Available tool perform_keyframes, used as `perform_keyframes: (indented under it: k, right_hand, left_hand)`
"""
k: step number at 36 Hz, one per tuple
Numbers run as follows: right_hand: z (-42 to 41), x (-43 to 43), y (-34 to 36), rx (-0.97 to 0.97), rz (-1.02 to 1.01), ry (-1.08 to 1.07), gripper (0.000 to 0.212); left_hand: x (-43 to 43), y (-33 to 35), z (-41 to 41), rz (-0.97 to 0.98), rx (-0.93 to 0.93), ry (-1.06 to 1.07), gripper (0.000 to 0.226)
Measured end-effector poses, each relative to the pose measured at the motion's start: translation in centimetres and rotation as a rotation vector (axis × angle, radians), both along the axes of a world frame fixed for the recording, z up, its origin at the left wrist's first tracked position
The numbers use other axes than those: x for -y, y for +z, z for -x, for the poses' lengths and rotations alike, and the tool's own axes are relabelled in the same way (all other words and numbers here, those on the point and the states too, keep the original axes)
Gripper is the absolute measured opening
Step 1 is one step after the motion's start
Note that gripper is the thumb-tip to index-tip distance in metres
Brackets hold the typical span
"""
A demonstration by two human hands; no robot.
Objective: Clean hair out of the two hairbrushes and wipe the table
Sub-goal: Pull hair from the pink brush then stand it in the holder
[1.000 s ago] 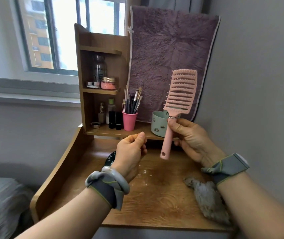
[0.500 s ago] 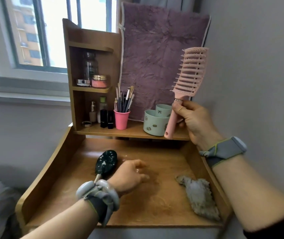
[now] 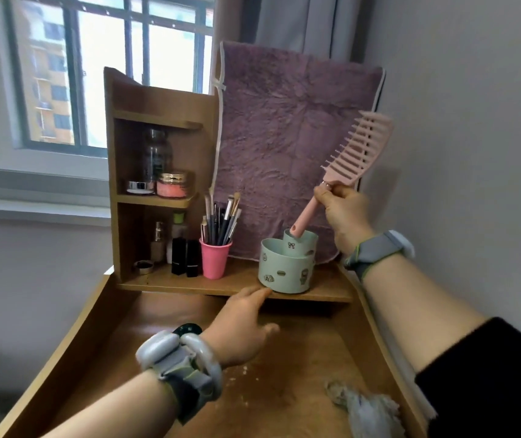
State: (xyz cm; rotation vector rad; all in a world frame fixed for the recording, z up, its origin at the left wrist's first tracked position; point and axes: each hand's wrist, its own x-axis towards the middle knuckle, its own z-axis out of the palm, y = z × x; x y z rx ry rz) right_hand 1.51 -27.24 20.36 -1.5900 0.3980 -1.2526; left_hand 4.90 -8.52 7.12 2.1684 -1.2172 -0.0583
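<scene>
My right hand (image 3: 344, 210) grips the pink vented hairbrush (image 3: 352, 153) by its neck. The brush tilts, and its handle end sits at the mouth of the taller mint-green holder (image 3: 287, 273) on the low shelf. My left hand (image 3: 242, 327) hovers flat over the wooden table (image 3: 309, 352), fingers stretched toward the shelf edge below the holder. The dark green hairbrush (image 3: 188, 328) lies on the table, mostly hidden behind my left wrist. A crumpled grey cloth (image 3: 363, 409) lies at the table's front right. Pale specks dot the table near my left hand.
A wooden shelf unit (image 3: 158, 99) at the back left holds jars, bottles and lipsticks. A pink cup (image 3: 215, 260) full of makeup brushes stands beside the holder. A purple towel (image 3: 284, 147) hangs behind. The wall runs close on the right.
My right hand lifted the pink brush up and right, then brought its handle down to the green holder. My left hand dropped to the table and reached forward toward the shelf.
</scene>
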Motion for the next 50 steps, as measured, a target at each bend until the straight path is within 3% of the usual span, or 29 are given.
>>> perform_keyframes:
  k: [10, 20, 29, 32, 39, 41, 44, 46, 50]
  right_hand:
    - [-2.9, 3.1, -2.3, 0.045, -0.061, -0.037, 0.015]
    - [-3.7, 3.6, -6.0, -0.066, -0.052, -0.033, 0.020]
    - [-4.0, 3.3, -8.5, -0.205, -0.002, -0.053, 0.022]
    - [-3.7, 3.0, -8.8, -0.154, -0.005, -0.032, 0.009]
    - [-3.0, 2.4, -9.7, -0.051, -0.083, 0.085, 0.006]
    - [-2.5, 2.1, -10.0, -0.041, -0.137, 0.112, 0.014]
    - [-1.5, 1.1, -10.6, -0.053, -0.261, 0.093, 0.050]
    - [-0.4, 0.3, -11.2, -0.055, -0.346, 0.041, 0.059]
    - [2.7, -2.6, -12.9, 0.001, -0.481, 0.055, 0.029]
  left_hand:
    - [5.2, 1.0, -4.0, -0.060, 0.440, 0.021, 0.080]
    - [6.9, 0.5, -4.5, -0.129, 0.603, 0.006, 0.077]
    - [7.0, 1.0, -4.4, -0.122, 0.603, 0.003, 0.075]
    - [7.0, 1.2, -4.5, -0.124, 0.593, -0.004, 0.076]
    - [7.0, 1.5, -4.2, -0.123, 0.530, -0.011, 0.076]
    - [6.9, 1.5, -4.1, -0.131, 0.520, -0.007, 0.077]
    - [6.9, 1.4, -4.0, -0.130, 0.521, 0.003, 0.077]
    - [6.8, 1.3, -4.0, -0.125, 0.506, 0.004, 0.077]
    - [7.0, 1.3, -3.8, -0.095, 0.443, -0.006, 0.078]
